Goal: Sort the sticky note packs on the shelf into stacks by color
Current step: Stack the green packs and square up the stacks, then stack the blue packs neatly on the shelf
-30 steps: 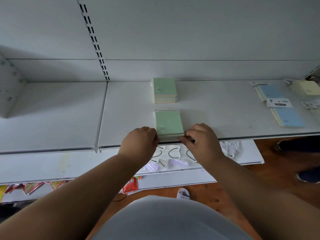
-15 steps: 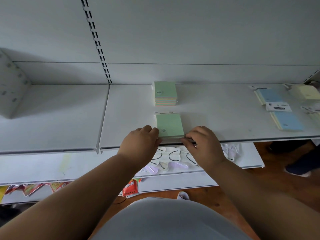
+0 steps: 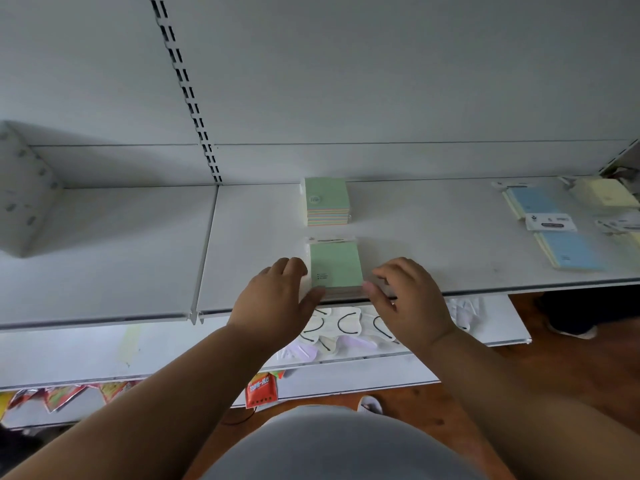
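A stack of green-topped sticky note packs (image 3: 336, 268) lies near the front edge of the white shelf (image 3: 433, 244). My left hand (image 3: 277, 299) presses on its left side and my right hand (image 3: 408, 299) on its right side, so the stack is held between them. Behind it, by the back wall, stands a taller stack (image 3: 327, 199) with a green top and multicoloured edges. At the far right lie two blue packs (image 3: 533, 200) (image 3: 571, 251) and a pale yellow pack (image 3: 606, 192).
A slotted upright (image 3: 187, 88) runs down the back wall, and a shelf bracket (image 3: 27, 188) stands at the left end. The lower shelf (image 3: 502, 327) holds white and lilac items. An orange packet (image 3: 262, 391) hangs below. A shoe (image 3: 571, 327) rests on the wooden floor.
My hands stay at the sides of the front green stack, their fingers spreading slightly along it. The stack has not moved from its place.
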